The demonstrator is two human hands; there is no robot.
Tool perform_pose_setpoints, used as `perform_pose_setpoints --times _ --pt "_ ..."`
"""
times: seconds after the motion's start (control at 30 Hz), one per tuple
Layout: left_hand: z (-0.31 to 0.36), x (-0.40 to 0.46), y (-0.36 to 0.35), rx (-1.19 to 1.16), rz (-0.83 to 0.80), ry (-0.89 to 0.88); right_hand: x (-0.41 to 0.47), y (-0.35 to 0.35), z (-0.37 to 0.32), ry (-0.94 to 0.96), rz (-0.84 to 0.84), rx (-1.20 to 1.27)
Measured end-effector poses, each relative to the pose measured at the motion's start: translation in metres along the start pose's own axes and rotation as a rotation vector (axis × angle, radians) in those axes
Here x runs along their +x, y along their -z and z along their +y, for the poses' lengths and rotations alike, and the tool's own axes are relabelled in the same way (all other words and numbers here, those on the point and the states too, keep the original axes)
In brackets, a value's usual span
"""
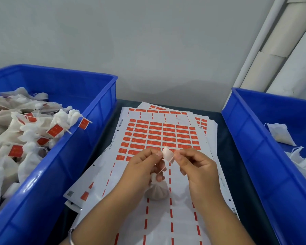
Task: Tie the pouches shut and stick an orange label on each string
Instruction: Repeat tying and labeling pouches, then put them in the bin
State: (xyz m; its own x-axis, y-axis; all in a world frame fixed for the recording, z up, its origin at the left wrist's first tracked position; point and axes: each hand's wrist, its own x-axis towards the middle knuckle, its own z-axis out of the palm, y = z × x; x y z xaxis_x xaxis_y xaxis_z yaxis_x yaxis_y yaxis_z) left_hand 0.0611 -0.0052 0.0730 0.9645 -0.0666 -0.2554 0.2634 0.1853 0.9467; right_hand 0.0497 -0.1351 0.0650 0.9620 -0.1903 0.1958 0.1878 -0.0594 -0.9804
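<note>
Both our left hand [145, 161] and right hand [193, 163] pinch a peeled label [168, 154] above the sticker sheet [159, 135], with the tied pouch [157, 191] hanging below, and we think the sticky label could fold crooked or miss the thin string [162, 169].

Dark table [226, 156] under two blue bins [74, 156] [265, 156], stacked label sheets [159, 133] between.

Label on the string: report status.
Left hand and right hand pinch the small folded label, white backing up. Tied white cloth pouch hangs below. Nothing in the way.
</note>
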Motion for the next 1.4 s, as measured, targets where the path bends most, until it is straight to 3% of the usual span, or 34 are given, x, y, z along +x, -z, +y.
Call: perform_pose_setpoints --times 0.7,1.4 --pt "0.0028 -0.0003 0.0044 0.095 0.035 -0.062 0.0022 0.0005 0.0035 -0.059 -0.035 0.027" --pt "0.0005 -0.0082 0.0036 0.534 -0.038 -0.456 0.0062 0.0034 0.0035 -0.192 -0.086 0.272"
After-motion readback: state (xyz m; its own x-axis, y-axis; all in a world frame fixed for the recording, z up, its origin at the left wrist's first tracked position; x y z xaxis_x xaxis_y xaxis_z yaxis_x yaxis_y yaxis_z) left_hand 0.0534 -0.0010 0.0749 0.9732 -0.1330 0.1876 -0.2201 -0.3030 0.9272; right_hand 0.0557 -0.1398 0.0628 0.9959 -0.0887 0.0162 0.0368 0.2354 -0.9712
